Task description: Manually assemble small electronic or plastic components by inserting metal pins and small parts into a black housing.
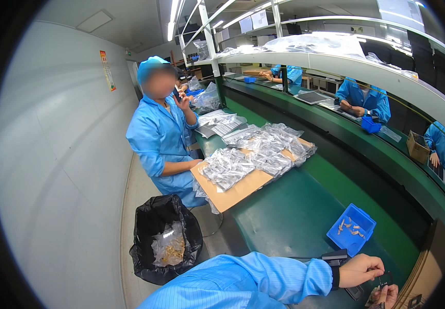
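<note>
At the lower right, my left hand (361, 270) reaches in from a blue sleeve with a dark cuff. Its thumb and fingers are pinched together, and whatever lies between them is too small to make out. Just below it, my right hand (385, 295) is partly cut off by the dark picture rim. Its fingers are closed on a small dark flat part (385, 278), right beside the left fingertips. A blue plastic bin (344, 240) holding several small tan pieces (353, 226) stands beyond my left hand. A black box-shaped device (334, 255) sits near my left wrist.
Clear bags of parts (226, 168) cover a cardboard sheet (232, 195) on the green bench (279, 216). A co-worker (163, 129) in blue stands beside it, one hand raised holding something. A black-lined bin (143, 247) stands on the floor. Cardboard (433, 257) leans at the right.
</note>
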`<move>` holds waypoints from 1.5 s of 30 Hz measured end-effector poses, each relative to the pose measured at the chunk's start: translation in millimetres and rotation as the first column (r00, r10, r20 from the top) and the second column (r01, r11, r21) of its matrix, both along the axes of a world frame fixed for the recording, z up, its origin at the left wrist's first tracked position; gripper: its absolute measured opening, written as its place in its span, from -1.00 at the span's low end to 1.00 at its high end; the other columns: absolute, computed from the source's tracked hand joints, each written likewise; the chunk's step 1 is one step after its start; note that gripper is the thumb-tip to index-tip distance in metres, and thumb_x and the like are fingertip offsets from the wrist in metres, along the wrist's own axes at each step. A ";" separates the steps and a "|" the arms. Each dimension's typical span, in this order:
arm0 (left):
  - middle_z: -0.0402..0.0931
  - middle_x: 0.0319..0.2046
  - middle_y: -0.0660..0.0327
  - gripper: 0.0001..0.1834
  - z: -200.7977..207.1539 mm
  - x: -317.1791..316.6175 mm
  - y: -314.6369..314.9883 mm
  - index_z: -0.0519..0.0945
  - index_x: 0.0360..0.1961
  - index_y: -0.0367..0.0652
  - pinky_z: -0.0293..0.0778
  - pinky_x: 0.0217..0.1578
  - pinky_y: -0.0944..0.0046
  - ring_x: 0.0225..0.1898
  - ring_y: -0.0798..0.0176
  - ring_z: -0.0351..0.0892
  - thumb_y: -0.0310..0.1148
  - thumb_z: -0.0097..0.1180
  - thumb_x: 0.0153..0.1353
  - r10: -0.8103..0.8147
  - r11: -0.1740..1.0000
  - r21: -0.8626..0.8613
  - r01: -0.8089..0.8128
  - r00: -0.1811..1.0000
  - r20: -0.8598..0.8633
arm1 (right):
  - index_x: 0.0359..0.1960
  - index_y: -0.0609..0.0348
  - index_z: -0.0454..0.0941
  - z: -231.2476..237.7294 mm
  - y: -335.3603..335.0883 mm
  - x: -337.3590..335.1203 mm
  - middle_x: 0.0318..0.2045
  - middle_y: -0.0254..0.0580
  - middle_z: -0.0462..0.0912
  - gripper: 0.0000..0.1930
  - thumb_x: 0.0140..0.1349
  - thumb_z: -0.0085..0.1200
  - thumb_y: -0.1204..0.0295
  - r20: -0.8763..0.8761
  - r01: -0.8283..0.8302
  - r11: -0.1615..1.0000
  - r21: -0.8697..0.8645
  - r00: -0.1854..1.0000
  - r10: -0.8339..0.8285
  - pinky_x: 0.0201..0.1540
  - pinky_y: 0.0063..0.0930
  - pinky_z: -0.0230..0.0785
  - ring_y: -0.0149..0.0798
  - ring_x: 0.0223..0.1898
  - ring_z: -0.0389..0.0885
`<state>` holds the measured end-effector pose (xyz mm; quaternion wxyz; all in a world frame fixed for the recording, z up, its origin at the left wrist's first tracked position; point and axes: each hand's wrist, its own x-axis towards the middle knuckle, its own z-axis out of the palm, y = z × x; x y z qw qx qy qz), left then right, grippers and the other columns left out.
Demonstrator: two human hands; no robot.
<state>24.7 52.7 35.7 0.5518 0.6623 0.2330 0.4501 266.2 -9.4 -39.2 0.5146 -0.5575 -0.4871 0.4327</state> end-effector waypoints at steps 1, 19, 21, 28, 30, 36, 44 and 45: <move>0.62 -0.45 0.20 -0.87 0.8 -1.1 0.2 0.57 -0.26 -0.28 0.48 -0.40 0.36 -0.46 0.36 0.60 -0.41 0.13 0.27 0.041 0.999 0.032 -0.039 0.998 -0.051 | -0.15 -0.13 0.28 -0.6 0.4 0.6 -0.46 -0.30 0.54 -0.87 0.44 -0.08 0.22 0.009 0.000 1.000 0.008 1.000 0.000 -0.83 -0.53 0.19 -0.42 -0.75 0.38; 0.56 -0.33 0.23 -0.87 -1.5 -0.9 4.3 0.55 -0.26 -0.26 0.47 -0.36 0.37 -0.31 0.33 0.57 -0.49 0.18 0.16 0.101 0.987 0.130 -0.091 0.992 -0.076 | -0.05 0.08 0.39 21.8 1.6 -26.9 -0.49 -0.22 0.57 -0.78 0.39 0.00 0.28 0.038 0.192 0.972 0.138 0.979 -0.199 -0.71 -0.58 0.27 -0.41 -0.68 0.43; 0.55 -0.35 0.24 -0.87 -2.0 0.1 2.1 0.55 -0.26 -0.26 0.47 -0.36 0.37 -0.32 0.33 0.57 -0.50 0.18 0.15 0.097 0.989 0.122 -0.088 0.992 -0.077 | -0.03 0.07 0.38 22.6 -1.0 -24.0 -0.50 -0.23 0.56 -0.77 0.39 0.00 0.28 0.017 0.163 0.981 0.105 0.986 -0.165 -0.71 -0.57 0.28 -0.42 -0.68 0.43; 0.56 -0.41 0.26 -0.89 2.0 -1.4 1.7 0.55 -0.27 -0.24 0.43 -0.41 0.43 -0.40 0.42 0.52 -0.49 0.18 0.17 0.056 0.997 0.060 -0.052 0.997 -0.058 | 0.11 -0.14 0.28 -4.2 5.5 1.5 -0.42 -0.21 0.56 -0.70 0.40 -0.01 0.27 -0.158 0.022 1.000 -0.014 0.987 -0.024 -0.73 -0.51 0.35 -0.34 -0.68 0.46; 0.56 -0.43 0.27 -0.89 1.8 -2.0 3.6 0.55 -0.27 -0.24 0.42 -0.42 0.43 -0.42 0.44 0.51 -0.49 0.18 0.18 0.045 0.999 0.025 -0.044 0.998 -0.050 | 0.13 -0.16 0.27 -6.6 7.4 4.2 -0.39 -0.19 0.57 -0.69 0.40 -0.02 0.26 -0.176 0.004 1.000 -0.030 0.984 -0.009 -0.72 -0.50 0.37 -0.33 -0.67 0.47; 0.57 -0.44 0.24 -0.92 -5.2 -1.6 8.1 0.56 -0.33 -0.24 0.44 -0.42 0.35 -0.46 0.33 0.54 -0.48 0.19 0.17 0.036 0.996 0.084 -0.034 0.999 -0.024 | 0.17 -0.19 0.26 -14.9 14.4 11.9 -0.32 -0.17 0.59 -0.67 0.41 -0.04 0.29 -0.250 -0.075 0.997 -0.035 0.966 0.064 -0.64 -0.44 0.44 -0.26 -0.57 0.55; 0.54 -0.19 0.19 -0.60 -27.2 7.0 -3.6 0.56 -0.27 -0.20 0.45 -0.11 0.09 0.01 0.03 0.44 -0.32 0.39 -0.17 0.132 0.819 0.564 0.107 0.921 -0.367 | 0.13 -0.02 0.30 -98.0 40.5 122.0 -0.07 -0.11 0.59 -0.51 0.31 0.02 0.00 -0.767 -0.511 0.720 -0.469 0.640 -0.045 -0.18 0.17 0.49 0.05 0.01 0.57; 0.54 -0.19 0.19 -0.60 -27.1 3.9 -4.7 0.56 -0.27 -0.20 0.45 -0.11 0.09 0.01 0.03 0.44 -0.32 0.39 -0.17 0.127 0.823 0.558 0.106 0.923 -0.363 | 0.15 -0.02 0.30 -61.2 17.6 74.4 0.00 -0.05 0.54 -0.44 0.27 0.03 -0.08 -0.461 -0.236 0.913 -0.332 0.885 0.061 -0.07 0.27 0.41 0.08 0.06 0.55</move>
